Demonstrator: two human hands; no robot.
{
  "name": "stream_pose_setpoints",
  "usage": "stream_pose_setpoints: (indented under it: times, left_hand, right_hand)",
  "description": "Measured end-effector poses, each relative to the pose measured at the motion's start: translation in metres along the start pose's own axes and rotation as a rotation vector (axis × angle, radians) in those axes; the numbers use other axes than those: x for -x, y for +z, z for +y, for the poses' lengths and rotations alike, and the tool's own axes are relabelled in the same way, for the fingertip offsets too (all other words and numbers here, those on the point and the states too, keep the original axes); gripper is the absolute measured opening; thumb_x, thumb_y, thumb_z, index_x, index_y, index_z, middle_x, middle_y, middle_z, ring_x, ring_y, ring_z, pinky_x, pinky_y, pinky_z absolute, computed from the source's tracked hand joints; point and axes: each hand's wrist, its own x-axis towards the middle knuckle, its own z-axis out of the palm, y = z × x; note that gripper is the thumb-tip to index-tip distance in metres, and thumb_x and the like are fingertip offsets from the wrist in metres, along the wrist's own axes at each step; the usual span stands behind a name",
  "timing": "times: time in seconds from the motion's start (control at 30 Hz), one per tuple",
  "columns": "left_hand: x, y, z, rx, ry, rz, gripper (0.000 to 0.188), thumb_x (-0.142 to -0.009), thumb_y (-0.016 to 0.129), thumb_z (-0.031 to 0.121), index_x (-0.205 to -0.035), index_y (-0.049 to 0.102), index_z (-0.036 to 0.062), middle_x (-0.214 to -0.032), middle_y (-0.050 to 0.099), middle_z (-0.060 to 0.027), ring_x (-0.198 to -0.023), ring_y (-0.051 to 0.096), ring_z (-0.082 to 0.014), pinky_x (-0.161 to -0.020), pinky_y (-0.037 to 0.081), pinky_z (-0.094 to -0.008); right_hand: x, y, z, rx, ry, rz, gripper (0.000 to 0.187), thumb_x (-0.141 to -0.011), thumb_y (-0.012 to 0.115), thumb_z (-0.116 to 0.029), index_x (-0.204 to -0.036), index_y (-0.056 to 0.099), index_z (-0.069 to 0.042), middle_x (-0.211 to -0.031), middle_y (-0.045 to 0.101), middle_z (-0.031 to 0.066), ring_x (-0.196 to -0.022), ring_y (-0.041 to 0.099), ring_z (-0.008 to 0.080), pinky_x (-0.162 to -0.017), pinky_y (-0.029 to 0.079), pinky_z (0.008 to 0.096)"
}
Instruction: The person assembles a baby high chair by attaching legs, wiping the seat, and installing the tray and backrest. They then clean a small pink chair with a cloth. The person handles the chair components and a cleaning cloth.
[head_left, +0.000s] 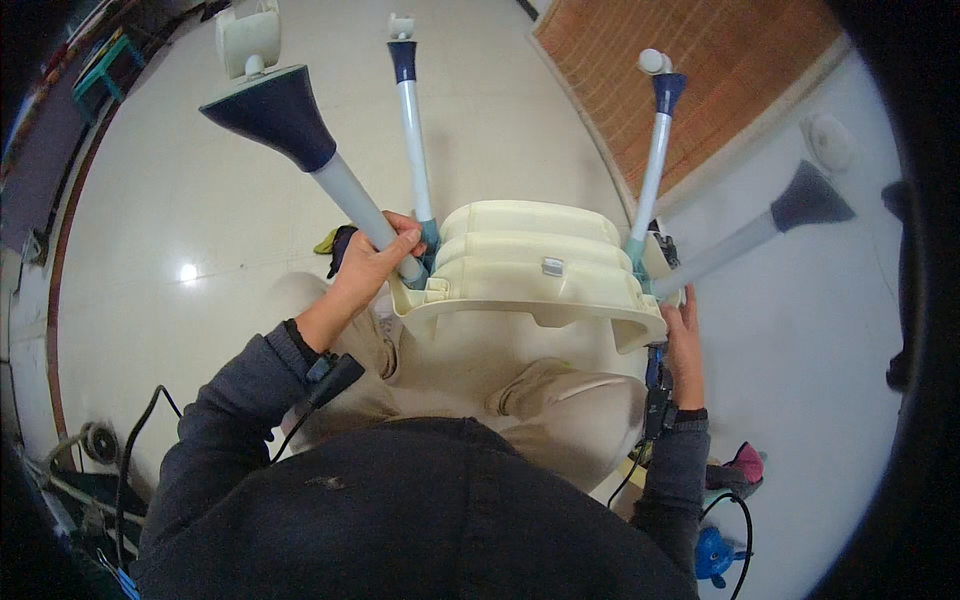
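Apparently upside down, the cream plastic seat (500, 265) is just beyond the knees (585, 405), legs upward. The left hand (376, 262) curls round one leg (348, 193); the right hand (684, 345) meets the seat's right edge (640, 328), grip hidden. A slip there could tip it sideways.

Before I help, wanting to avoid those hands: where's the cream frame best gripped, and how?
Probably by its far left leg and far right leg, from the far side: both are slim, straight and free, while the left hand and right hand occupy near corners.
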Motion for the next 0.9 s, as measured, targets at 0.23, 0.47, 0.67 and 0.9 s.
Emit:
stream_pose_setpoints:
  times: [0.23, 0.47, 0.67, 0.9]
  left_hand:
    - [0.0, 0.014, -0.006, 0.056, 0.13, 0.058, 0.012, -0.088, 0.059, 0.012, -0.095, 0.056, 0.0028, -0.078, 0.056, -0.0012, -0.069, 0.055, -0.0094, -0.065, 0.046, -0.0245]
    - [0.013, 0.021, -0.002, -0.055, 0.161, 0.027, 0.016, -0.085, 0.058, 0.012, -0.095, 0.057, 0.0012, -0.073, 0.057, -0.0028, -0.068, 0.055, -0.0105, -0.064, 0.045, -0.0253]
    - [0.006, 0.02, -0.009, -0.05, 0.081, 0.1, 0.028, -0.087, 0.06, 0.02, -0.105, 0.055, -0.0005, -0.079, 0.06, -0.0064, -0.078, 0.058, -0.0143, -0.072, 0.047, -0.0283]
    - [0.02, -0.004, 0.016, -1.04, -0.009, -0.438, 0.056, -0.084, 0.059, 0.052, -0.097, 0.067, -0.0013, -0.089, 0.068, -0.0175, -0.083, 0.066, -0.0292, -0.074, 0.052, -0.0389]
  right_hand:
    - [0.091, -0.008, -0.055, -0.222, 0.232, -0.549, 0.05, -0.094, 0.044, -0.044, -0.118, 0.053, -0.001, -0.114, 0.059, 0.0122, -0.098, 0.06, 0.0196, -0.084, 0.047, 0.0334]
    - [0.059, 0.111, -0.073, -1.047, 0.267, -0.121, 0.039, -0.089, 0.055, -0.045, -0.103, 0.057, -0.009, -0.091, 0.064, 0.0021, -0.082, 0.062, 0.0143, -0.065, 0.05, 0.0268]
    - [0.023, 0.119, -0.104, -1.031, 0.281, -0.016, 0.025, -0.078, 0.061, -0.014, -0.1, 0.058, -0.002, -0.091, 0.062, 0.0053, -0.078, 0.061, 0.0153, -0.063, 0.048, 0.0263]
    - [0.001, 0.141, -0.129, -0.829, 0.169, 0.171, 0.037, -0.071, 0.059, 0.0, -0.107, 0.056, 0.005, -0.093, 0.06, 0.0076, -0.08, 0.06, 0.0182, -0.068, 0.049, 0.0293]
